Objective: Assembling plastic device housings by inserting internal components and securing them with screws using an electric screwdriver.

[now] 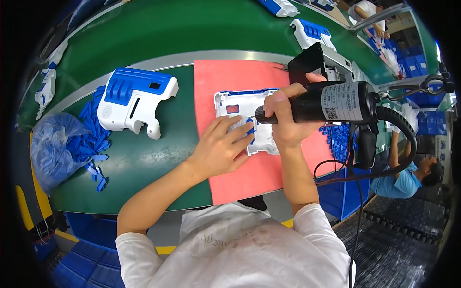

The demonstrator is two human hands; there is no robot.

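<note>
On a pink mat (245, 183) lies a white plastic housing (263, 138), hollow side up, with a blue edge along its far side. My left hand (218, 146) rests over its left part, fingers stretched out and slightly apart. Its fingertips touch or nearly touch a small blue strip (250, 128) inside the housing. My right hand (285, 117) is wrapped round a black electric screwdriver (309, 103), held almost level above the housing. The screwdriver's nose points left, and its thick black cable curves down on the right. I cannot make out the tip against the housing.
A white-and-blue housing (137, 98) sits to the left. Beside it, blue strips (96, 129) spill from a clear bag (55, 151). Small blue parts (338, 139) lie right, near a black box (307, 65). More housings (312, 34) rest on the green belt (216, 33). A co-worker (401, 180) is at right.
</note>
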